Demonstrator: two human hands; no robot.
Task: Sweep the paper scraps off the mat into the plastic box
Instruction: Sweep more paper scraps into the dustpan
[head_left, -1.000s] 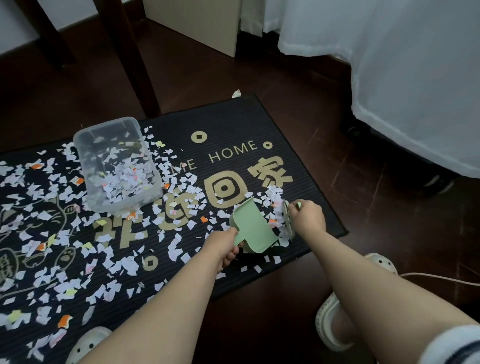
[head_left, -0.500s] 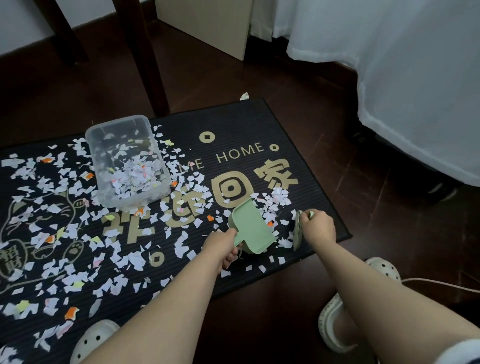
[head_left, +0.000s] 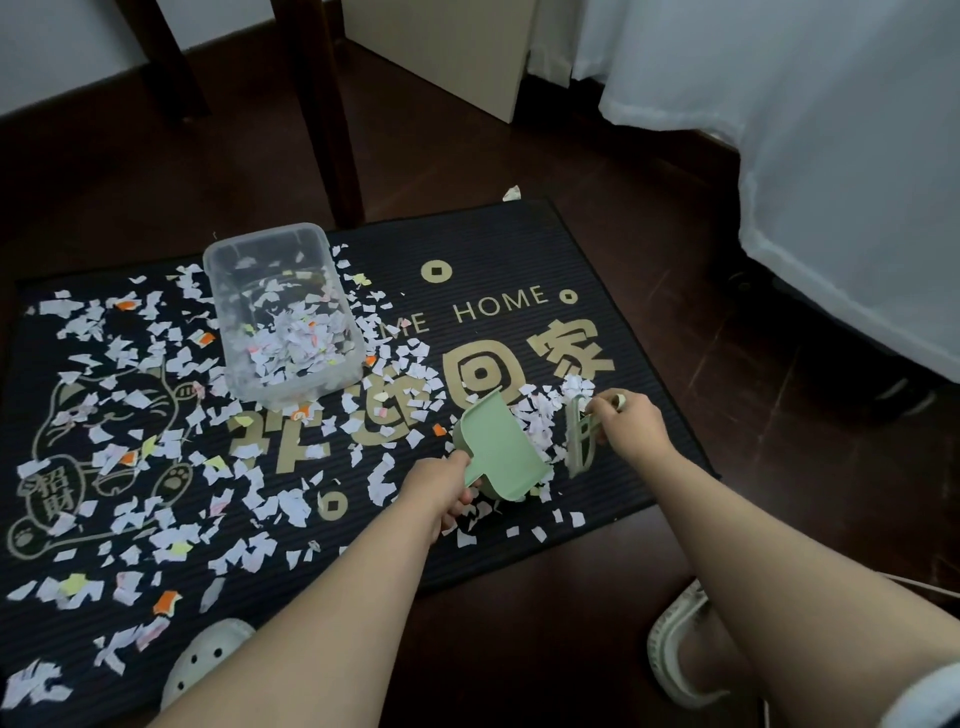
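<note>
A black door mat (head_left: 597, 260) with gold lettering lies on the dark floor, strewn with white and coloured paper scraps (head_left: 156, 525). A clear plastic box (head_left: 228, 291) stands on its upper left part, partly filled with scraps. My left hand (head_left: 441, 488) grips the handle of a green dustpan (head_left: 501, 449), tilted on the mat near its right front. My right hand (head_left: 628, 426) grips a small green brush (head_left: 579, 441) just right of the pan. A small heap of scraps (head_left: 545, 415) lies between brush and pan.
Dark wooden furniture legs (head_left: 327, 119) stand behind the box. White fabric (head_left: 831, 156) hangs at the right. My white clogs are at the lower left (head_left: 202, 665) and lower right (head_left: 675, 649). A white cable (head_left: 930, 584) runs along the floor at the right.
The brush swung out to the right and back toward the pan, gathering scraps against it. The dustpan and my left hand stayed in place. The camera shifted slightly.
</note>
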